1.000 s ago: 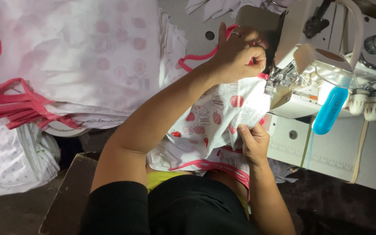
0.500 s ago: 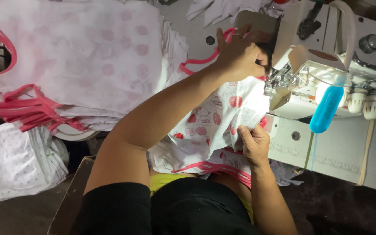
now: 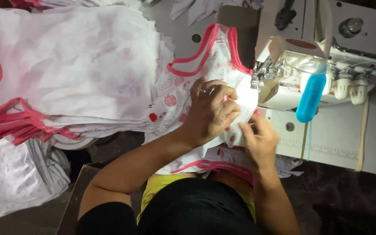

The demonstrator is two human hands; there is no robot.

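Two heaps of cloth fill the left of the scene: a small white dotted bundle [image 3: 11, 174] down near the floor, and above it a tall stack of white printed garments [image 3: 66, 69] edged in pink, which looks like pieces waiting or already sewn; I cannot tell which. Moving right, the left hand [image 3: 209, 111] is curled shut, fingers pinching a fold of the white garment with pink binding [image 3: 199, 69] that lies spread across the table. Just beside it the right hand [image 3: 260, 139] is also closed on the same cloth's near edge, the two hands touching. The fabric's right edge sits at the presser foot of the sewing machine [image 3: 323, 48], under its lamp. A blue bottle [image 3: 310, 98] hangs at the machine's front. By my judgement the neck binding is on and a side seam is only being lined up.
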